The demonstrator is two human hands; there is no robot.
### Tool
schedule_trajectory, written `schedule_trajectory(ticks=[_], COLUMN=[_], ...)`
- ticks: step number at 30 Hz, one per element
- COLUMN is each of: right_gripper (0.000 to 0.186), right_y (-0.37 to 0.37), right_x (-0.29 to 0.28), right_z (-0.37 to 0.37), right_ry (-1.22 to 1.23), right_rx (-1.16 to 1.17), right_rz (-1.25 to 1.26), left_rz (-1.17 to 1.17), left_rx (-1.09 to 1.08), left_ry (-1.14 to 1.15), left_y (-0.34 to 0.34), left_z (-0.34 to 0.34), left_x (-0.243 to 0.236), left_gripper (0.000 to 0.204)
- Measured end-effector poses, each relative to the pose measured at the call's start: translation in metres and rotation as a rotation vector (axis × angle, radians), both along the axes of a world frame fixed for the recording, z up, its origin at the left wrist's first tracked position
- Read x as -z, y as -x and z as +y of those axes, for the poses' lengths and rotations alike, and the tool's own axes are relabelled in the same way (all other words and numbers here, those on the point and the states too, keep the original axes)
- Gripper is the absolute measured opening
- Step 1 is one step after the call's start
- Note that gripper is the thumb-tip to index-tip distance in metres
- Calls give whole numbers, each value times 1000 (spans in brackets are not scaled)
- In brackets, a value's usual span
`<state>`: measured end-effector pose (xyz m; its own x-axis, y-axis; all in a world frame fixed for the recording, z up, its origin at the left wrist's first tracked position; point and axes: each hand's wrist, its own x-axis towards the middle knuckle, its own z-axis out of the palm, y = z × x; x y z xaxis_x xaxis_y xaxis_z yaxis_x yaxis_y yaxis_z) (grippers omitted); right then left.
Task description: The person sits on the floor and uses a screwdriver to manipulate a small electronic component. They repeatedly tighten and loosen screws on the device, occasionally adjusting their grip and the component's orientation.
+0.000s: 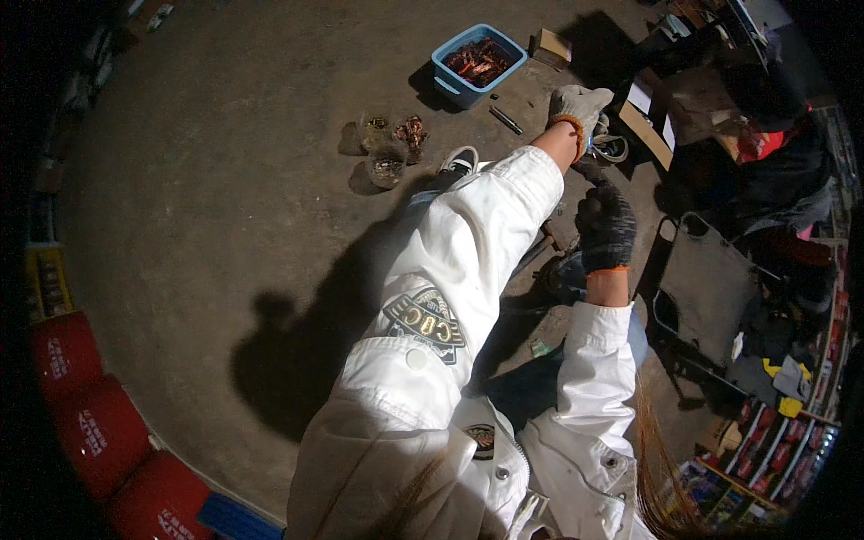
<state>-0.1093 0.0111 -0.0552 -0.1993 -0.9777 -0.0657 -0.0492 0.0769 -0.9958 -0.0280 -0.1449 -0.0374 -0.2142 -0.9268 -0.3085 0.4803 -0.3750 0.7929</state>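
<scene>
My left hand (579,108), in a pale grey knit glove with an orange cuff, is stretched far forward with its fingers curled in. What it grips is hidden. A pale loop of cable or cord (613,149) shows just beside its wrist. Nearer to me, my right hand (606,223) wears a dark mottled glove with an orange cuff. Its fingers are bent, and a dark shape runs from them up toward my left hand; I cannot make out what it is. A dark pen-like rod (507,121) lies on the floor left of my left hand.
A blue tub (447,83) holds coppery scrap. Clear cups (385,168) with small metal bits stand near copper pieces (410,132). A small cardboard box (552,49) is beside the tub, an open carton (645,126) farther right. A chair (706,274) and red containers (94,436) flank me.
</scene>
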Motion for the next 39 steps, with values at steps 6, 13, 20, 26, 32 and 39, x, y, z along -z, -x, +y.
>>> schedule_trajectory(ticks=[6, 13, 20, 26, 32, 39], right_gripper=[18, 20, 20, 19, 17, 15], right_y=[-15, -30, -28, -25, -17, -10], right_x=[-1, -24, -9, -10, -8, -16], right_z=[5, 28, 41, 47, 49, 50], right_ry=[206, 127, 160, 166, 270, 273], right_rx=[136, 283, 321, 348, 246, -140], right_rz=[757, 403, 415, 429, 676, 1334], left_rz=[-122, 57, -149, -232, -182, -378], left_rx=[43, 186, 205, 140, 161, 233], left_ry=[-48, -270, -235, -268, -235, -193], left_y=[4, -6, -2, 9, 15, -5], left_z=[-3, -17, -13, -3, -12, 6], left_x=[-8, 9, 19, 15, 41, 32], left_gripper=[29, 20, 78, 75, 64, 80])
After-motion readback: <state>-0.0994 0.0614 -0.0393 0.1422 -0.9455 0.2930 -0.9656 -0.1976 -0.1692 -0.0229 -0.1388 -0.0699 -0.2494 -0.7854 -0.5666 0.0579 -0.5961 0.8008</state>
